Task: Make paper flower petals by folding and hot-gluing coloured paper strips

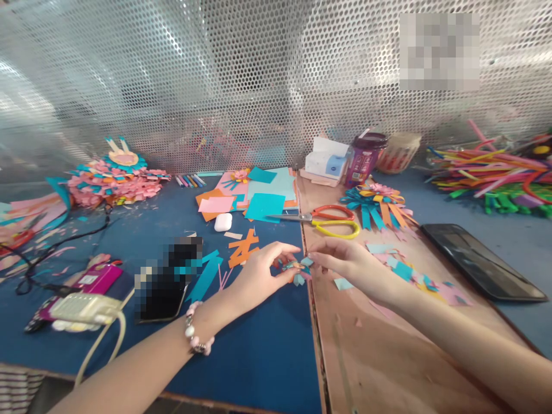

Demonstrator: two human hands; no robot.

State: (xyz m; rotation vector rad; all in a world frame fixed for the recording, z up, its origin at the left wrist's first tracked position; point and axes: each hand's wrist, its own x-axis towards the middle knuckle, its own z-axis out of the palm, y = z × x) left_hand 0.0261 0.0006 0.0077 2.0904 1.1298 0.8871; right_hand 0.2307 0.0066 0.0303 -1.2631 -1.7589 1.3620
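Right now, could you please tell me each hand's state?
Left hand: closed, holding colored paper.
Right hand: at its edge; whether gripping cannot be told.

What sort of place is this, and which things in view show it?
Probably a craft workspace: scissors lie near cut orange paper strips, with what look like coloured markers further back.

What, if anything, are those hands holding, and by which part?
The left hand pinches a small multicoloured paper piece by its left side; the right hand is at its upper right edge; whether it grips there can't be told.
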